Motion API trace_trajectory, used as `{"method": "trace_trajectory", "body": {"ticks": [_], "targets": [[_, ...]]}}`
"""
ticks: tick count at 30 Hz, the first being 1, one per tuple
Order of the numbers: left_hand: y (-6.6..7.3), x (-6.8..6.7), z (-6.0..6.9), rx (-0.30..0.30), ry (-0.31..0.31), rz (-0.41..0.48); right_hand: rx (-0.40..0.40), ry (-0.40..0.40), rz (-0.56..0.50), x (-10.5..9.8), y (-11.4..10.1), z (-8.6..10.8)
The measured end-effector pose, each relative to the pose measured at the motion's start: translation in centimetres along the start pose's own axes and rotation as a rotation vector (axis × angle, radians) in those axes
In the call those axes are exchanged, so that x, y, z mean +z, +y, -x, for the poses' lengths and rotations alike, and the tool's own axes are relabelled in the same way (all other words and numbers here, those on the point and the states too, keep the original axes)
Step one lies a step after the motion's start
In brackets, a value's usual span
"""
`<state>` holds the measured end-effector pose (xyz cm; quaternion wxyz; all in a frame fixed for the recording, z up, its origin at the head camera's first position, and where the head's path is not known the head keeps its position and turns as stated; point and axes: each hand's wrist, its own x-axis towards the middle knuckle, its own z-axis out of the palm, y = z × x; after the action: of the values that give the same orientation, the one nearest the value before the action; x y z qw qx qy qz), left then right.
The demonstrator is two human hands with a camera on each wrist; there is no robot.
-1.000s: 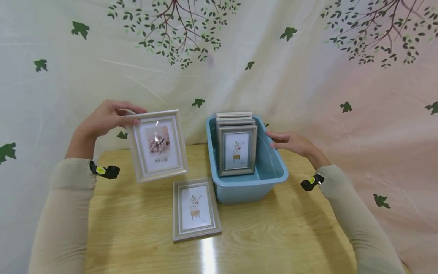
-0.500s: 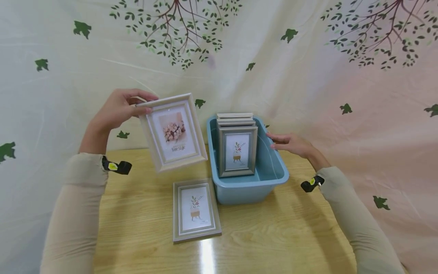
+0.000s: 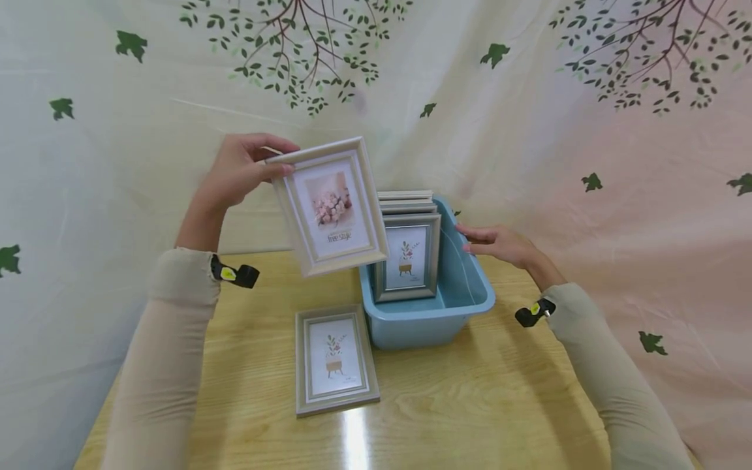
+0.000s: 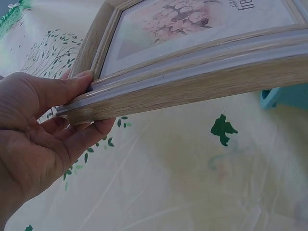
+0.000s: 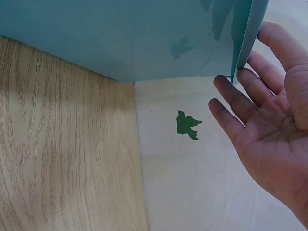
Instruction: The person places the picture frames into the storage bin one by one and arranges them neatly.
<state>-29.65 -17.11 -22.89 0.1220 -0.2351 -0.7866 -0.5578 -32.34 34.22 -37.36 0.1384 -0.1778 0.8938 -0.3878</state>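
Observation:
In the head view my left hand (image 3: pixel 241 166) holds up a cream picture frame (image 3: pixel 295 207) by its top left corner. This frame shows pink flowers and tilts in the air, covering part of a blue plastic basin's left side. In the left wrist view the thumb lies on the front of the frame (image 4: pixel 192 79), with fingers beneath its edge. My right hand (image 3: pixel 499 245) touches the right rim of the basin (image 3: pixel 478 294) with extended fingers; the right wrist view shows this hand (image 5: pixel 269 106) against the lip. Several picture frames (image 3: pixel 405 258) stand upright inside the basin, one behind another.
Another picture frame (image 3: pixel 337 359) with a potted plant print lies flat on the wooden table (image 3: pixel 458 405), just left of the basin's front. Behind the table hangs a pale cloth (image 3: pixel 517 143) printed with leaves and branches.
My left hand has carried the flower-print picture frame up and to the right, to the basin's left side. The right hand has stayed at the basin's rim.

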Motion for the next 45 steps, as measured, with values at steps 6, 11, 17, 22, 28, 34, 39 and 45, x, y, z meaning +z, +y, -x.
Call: {"method": "trace_trajectory", "body": {"ticks": [6, 11, 17, 22, 28, 34, 39, 45], "targets": [[0.5, 2.8, -1.6, 0.064, 0.000, -0.003, 0.007, 0.001, 0.011, -0.1, 0.0, 0.0], [1.0, 5.3, -2.6, 0.103, -0.020, -0.001, 0.002, -0.001, -0.002, -0.1, 0.2, 0.0], [1.0, 8.2, -3.3, 0.134, -0.042, 0.013, 0.037, 0.004, 0.011, 0.1, 0.0, 0.1], [1.2, 10.1, -3.7, 0.131, -0.040, -0.001, 0.054, 0.008, 0.029, 0.1, 0.0, 0.0], [1.9, 11.8, -3.9, 0.118, -0.042, -0.032, 0.032, 0.019, 0.015, 0.0, -0.2, 0.2], [1.5, 13.6, -4.0, 0.124, -0.054, -0.067, 0.004, 0.011, -0.009, 0.0, 0.0, 0.2], [0.8, 14.7, -3.9, 0.114, -0.111, -0.087, -0.006, 0.005, -0.009, 0.1, 0.1, 0.1], [-0.2, 15.4, -3.7, 0.083, -0.173, -0.086, 0.005, 0.018, 0.014, 0.1, 0.1, 0.1]]}}
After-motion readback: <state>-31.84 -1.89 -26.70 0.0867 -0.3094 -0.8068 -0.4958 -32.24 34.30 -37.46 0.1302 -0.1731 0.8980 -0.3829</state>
